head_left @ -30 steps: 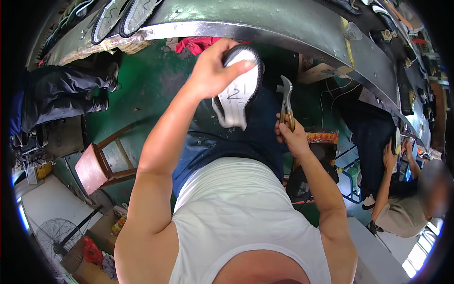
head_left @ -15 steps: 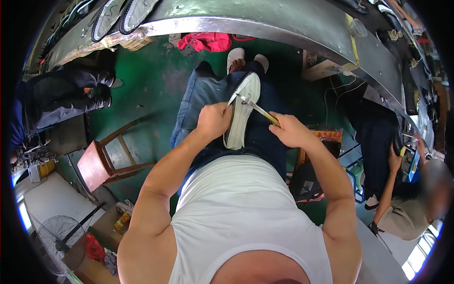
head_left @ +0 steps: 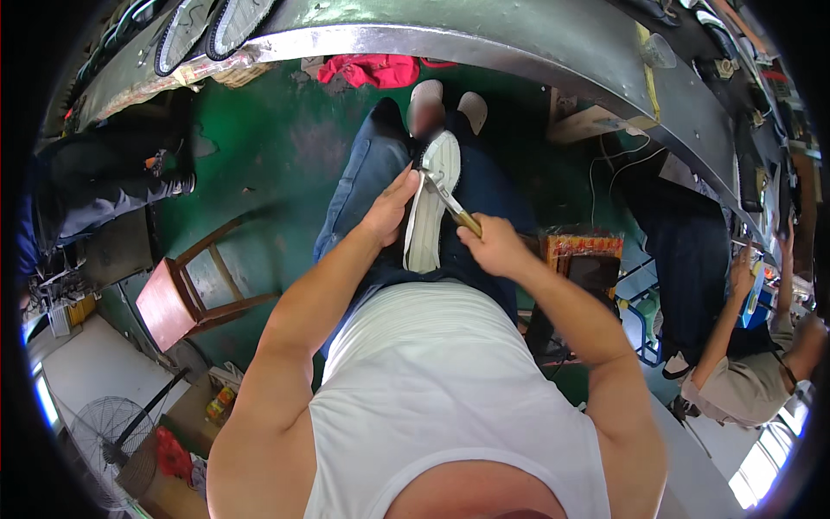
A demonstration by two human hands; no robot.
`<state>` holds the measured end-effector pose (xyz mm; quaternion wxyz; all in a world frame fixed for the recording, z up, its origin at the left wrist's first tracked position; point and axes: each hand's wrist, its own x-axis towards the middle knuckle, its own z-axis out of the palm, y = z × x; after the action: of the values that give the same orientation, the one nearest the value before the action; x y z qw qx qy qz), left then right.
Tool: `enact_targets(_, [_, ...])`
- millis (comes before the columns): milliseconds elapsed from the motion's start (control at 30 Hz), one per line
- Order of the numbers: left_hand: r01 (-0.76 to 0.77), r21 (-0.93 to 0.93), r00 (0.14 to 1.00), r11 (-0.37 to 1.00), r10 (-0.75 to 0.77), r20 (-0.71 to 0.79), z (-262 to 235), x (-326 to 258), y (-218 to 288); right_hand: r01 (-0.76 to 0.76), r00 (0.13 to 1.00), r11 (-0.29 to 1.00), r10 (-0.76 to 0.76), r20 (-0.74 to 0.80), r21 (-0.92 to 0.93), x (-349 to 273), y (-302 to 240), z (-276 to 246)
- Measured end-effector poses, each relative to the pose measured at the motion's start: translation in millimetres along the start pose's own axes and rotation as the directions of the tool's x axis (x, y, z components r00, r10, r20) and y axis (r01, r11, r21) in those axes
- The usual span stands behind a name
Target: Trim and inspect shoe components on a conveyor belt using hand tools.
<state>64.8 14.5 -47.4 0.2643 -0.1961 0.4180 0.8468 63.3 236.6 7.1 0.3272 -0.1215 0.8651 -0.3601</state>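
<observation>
A white shoe [head_left: 430, 208] lies sole-up along my lap, over my blue jeans. My left hand [head_left: 388, 210] grips its left edge and steadies it. My right hand [head_left: 493, 245] holds pliers [head_left: 449, 200] by their yellowish handles. The metal jaws bite the shoe's edge near its far end. Both forearms come in from below, over my white sleeveless shirt.
A curved metal workbench [head_left: 484, 43] runs across the top, with shoe soles [head_left: 207, 26] on its left part. A red cloth [head_left: 367, 69] lies on the green floor. A wooden stool [head_left: 186, 290] stands at left. Another person [head_left: 743, 381] works at right. A fan [head_left: 104, 441] sits lower left.
The shoe came down from raised height onto my lap. My right hand brought the pliers across onto the shoe's edge, and my left hand shifted to its side.
</observation>
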Motion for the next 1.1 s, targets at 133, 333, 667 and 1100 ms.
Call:
enact_targets(133, [-0.002, 0.007, 1.0, 1.0, 0.002, -0.022, 10, 9, 5, -0.051, 0.991, 0.922, 0.094, -0.095, 0.385, -4, 18, 48])
enact_targets(333, [-0.392, 0.79, 0.809, 0.472, 0.585, 0.052, 9, 16, -12, -0.531, 0.822, 0.257, -0.076, 0.564, 0.808, 7, 61, -1])
enact_targets(667, [-0.137, 0.989, 0.971, 0.051, 0.206, 0.124, 33, 0, 35, -0.411, 0.862, 0.568, -0.012, 0.506, 0.713, -12, 64, -45])
enact_targets(1100, [-0.029, 0.82, 0.993, 0.571, 0.11, -0.042, 10, 18, 19, 0.157, 0.987, 0.975, -0.162, -0.019, -0.157, 19, 22, -36])
